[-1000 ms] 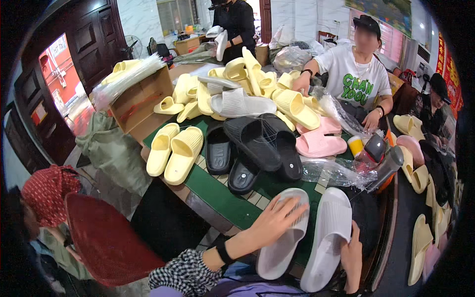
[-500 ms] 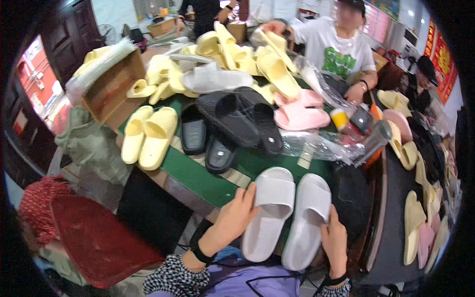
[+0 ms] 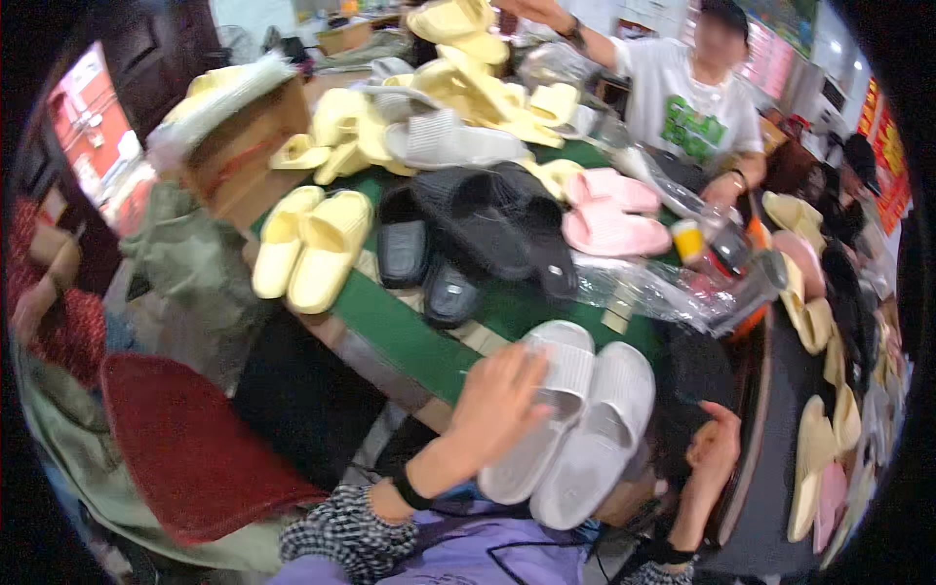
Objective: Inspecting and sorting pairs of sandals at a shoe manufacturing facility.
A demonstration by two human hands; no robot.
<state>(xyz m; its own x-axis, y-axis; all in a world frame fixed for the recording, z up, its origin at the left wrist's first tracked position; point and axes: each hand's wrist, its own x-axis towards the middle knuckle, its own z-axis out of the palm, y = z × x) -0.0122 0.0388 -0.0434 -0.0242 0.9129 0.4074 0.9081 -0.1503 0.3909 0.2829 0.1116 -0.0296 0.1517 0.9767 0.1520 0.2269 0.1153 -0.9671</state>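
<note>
A pair of pale grey slide slippers stands side by side in front of me, toes away, the left one touching the right one. My left hand lies across the strap side of the left slipper, its fingers bent over it and slightly blurred. To the right of the pair, my right hand is apart from both slippers. Its index finger stretches out while the other fingers curl loosely, and nothing shows in it.
Black slides, pink slides and a yellow pair lie on the green tabletop. Behind them are heaped yellow slides and a cardboard box. Clear plastic wrap lies right of centre. Across the table, a person in white raises one arm.
My right hand has let go of the right grey slipper and moved right. My left hand has shifted further over the left slipper. The person opposite has lifted yellow slides.
</note>
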